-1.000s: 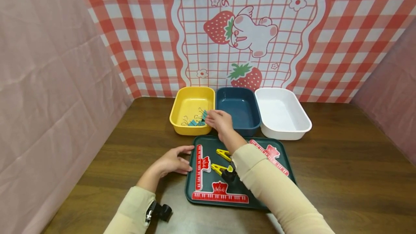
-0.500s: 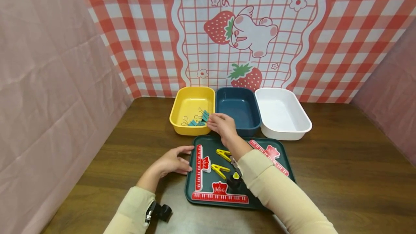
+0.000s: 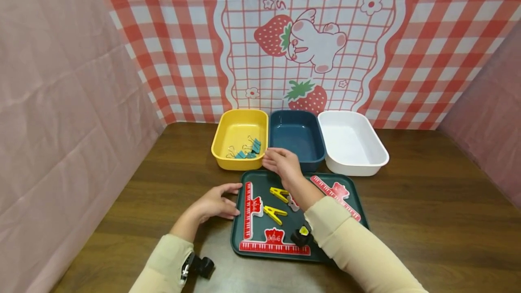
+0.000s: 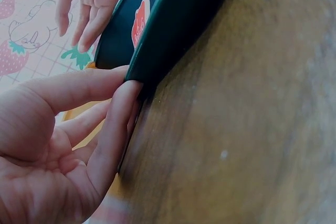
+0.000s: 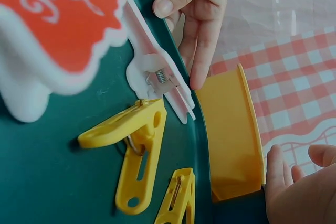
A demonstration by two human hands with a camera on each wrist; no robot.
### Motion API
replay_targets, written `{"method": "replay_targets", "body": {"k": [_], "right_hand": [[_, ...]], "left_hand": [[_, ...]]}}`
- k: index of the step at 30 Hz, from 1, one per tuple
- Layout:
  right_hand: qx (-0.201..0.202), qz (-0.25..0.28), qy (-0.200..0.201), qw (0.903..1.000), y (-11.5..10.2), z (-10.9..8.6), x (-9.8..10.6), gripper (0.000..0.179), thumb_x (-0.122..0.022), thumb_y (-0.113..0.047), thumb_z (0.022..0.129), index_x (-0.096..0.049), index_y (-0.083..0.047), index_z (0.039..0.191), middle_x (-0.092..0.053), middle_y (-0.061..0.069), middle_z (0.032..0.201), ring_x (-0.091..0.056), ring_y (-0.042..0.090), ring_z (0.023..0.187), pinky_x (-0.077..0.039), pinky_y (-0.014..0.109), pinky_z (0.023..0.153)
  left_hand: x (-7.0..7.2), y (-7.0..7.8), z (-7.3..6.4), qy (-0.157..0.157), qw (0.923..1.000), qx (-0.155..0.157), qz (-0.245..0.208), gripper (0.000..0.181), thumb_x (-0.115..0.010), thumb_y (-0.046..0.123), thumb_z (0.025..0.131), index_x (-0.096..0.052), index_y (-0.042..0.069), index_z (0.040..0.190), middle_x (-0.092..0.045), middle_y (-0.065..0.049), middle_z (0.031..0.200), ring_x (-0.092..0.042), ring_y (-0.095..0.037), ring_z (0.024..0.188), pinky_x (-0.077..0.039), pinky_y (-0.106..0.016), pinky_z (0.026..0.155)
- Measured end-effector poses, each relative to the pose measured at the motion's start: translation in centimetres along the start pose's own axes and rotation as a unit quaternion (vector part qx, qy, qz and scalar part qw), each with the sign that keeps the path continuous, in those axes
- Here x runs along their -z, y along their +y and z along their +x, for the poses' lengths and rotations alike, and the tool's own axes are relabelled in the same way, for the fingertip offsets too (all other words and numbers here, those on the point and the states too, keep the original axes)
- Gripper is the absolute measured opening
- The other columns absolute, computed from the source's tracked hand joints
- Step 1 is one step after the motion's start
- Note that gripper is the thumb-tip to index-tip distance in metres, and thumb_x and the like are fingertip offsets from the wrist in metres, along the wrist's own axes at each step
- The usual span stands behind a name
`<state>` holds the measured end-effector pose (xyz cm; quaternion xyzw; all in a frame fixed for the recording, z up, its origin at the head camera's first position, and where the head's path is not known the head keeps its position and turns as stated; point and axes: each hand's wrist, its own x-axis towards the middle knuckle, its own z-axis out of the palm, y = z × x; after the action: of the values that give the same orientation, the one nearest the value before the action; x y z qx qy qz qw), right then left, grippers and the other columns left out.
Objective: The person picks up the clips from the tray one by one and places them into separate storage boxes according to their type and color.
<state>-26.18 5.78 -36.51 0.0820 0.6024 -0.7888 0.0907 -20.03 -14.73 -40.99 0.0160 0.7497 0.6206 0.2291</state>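
My right hand (image 3: 281, 163) hovers by the front corner of the yellow bin (image 3: 240, 163), its fingers extended and nothing held. Several teal binder clips (image 3: 255, 145) with wire handles lie in that bin. At the left edge of the dark green tray (image 3: 260, 220), my left hand (image 3: 217, 201) rests its thumb and fingers against the rim (image 4: 137, 65). On the tray lie red music clips with piano-key strips, one upright clip (image 3: 248, 214) at the left and one flat clip (image 3: 274, 246) at the front. Yellow spring clips (image 5: 139, 153) sit mid-tray, with jaws facing each other.
Beside the yellow bin stand a dark blue bin (image 3: 295, 135) and a white bin (image 3: 353, 141). Another music clip (image 3: 338, 196) slants at the tray's right; one more (image 3: 293, 202) is partly hidden by my right arm. A checked strawberry cloth (image 3: 183, 49) hangs behind.
My right hand has drawn back from over the binder clips, toward me and slightly right. The left hand stays at the tray's edge.
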Motion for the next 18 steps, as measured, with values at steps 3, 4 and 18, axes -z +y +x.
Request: {"method": "replay_targets", "body": {"k": [3,4,18], "right_hand": [[0.000,-0.007,-0.002,1.0000,0.1,-0.2,0.2,0.035,-0.058,-0.009,0.092,-0.053,0.006,0.123,-0.059,0.024,0.112,-0.063,0.029,0.097,-0.051,0.036,0.086],[-0.001,-0.011,-0.003,0.9999,0.0,-0.3,0.2,0.035,-0.059,-0.010,0.092,-0.054,0.005,0.123,-0.060,0.023,0.112,-0.062,0.030,0.099,-0.051,0.036,0.086],[0.003,-0.034,-0.014,0.9993,0.0,-1.7,1.4,0.034,-0.058,-0.011,0.092,-0.055,0.004,0.122,-0.057,0.024,0.118,-0.061,0.029,0.102,-0.050,0.036,0.088]], "left_hand": [[0.0,0.1,-0.1,-0.002,1.0000,-0.003,-0.002,0.068,-0.065,-0.015,0.077,-0.041,0.001,0.138,-0.044,-0.021,0.129,-0.062,-0.021,0.079,-0.057,-0.038,0.067],[0.0,0.1,-0.1,-0.002,1.0000,-0.005,-0.003,0.067,-0.065,-0.015,0.077,-0.040,0.001,0.138,-0.044,-0.021,0.129,-0.062,-0.021,0.079,-0.057,-0.038,0.067],[-0.1,0.2,-0.2,0.002,1.0000,-0.007,0.001,0.068,-0.065,-0.015,0.077,-0.041,0.001,0.138,-0.044,-0.020,0.130,-0.061,-0.020,0.077,-0.057,-0.038,0.067]]}}
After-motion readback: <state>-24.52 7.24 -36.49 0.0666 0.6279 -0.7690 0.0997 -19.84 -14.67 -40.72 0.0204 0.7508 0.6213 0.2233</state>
